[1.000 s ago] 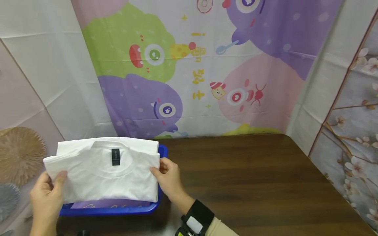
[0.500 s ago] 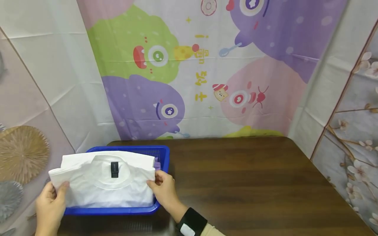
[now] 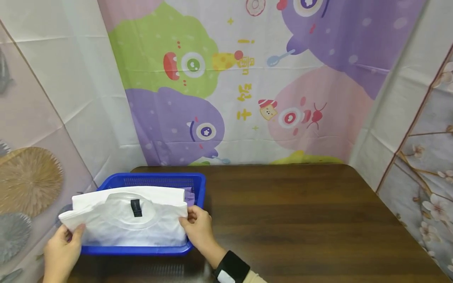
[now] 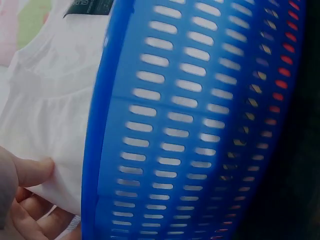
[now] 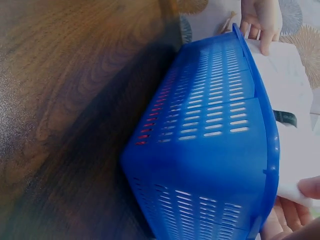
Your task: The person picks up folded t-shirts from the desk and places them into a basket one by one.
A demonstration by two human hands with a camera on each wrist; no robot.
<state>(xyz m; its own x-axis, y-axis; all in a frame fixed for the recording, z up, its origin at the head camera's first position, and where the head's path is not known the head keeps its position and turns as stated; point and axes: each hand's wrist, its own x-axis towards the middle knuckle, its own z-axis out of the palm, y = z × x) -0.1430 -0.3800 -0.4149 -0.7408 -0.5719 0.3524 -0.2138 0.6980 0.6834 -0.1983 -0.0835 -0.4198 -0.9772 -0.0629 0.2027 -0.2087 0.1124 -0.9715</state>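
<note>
A folded white T-shirt [image 3: 131, 230] with a black neck label stands partly inside a blue plastic basket [image 3: 170, 250]. My left hand [image 3: 63, 247] pinches the shirt's left edge between thumb and fingers, just outside the basket's left rim. On the opposite side my right hand [image 3: 199, 228] pinches the right edge above the rim. Behind the shirt, a bit of purple cloth [image 3: 190, 196] shows in the basket. In the left wrist view the left thumb presses on the shirt [image 4: 50, 100] beside the slotted basket wall [image 4: 165, 115]. The shirt's lower part is hidden by that wall.
The basket stands at the left of a dark brown wooden table [image 3: 301, 220]. A cartoon-print curtain [image 3: 244, 86] hangs behind the table. Floral cloth [image 3: 424, 188] hangs at the right side, and patterned cloth [image 3: 32, 181] at the left.
Both hands have lowered the white T-shirt into the basket. Its bottom edge, above the front rim earlier, is now behind it, and more of the basket's back shows. The head view has shifted slightly.
</note>
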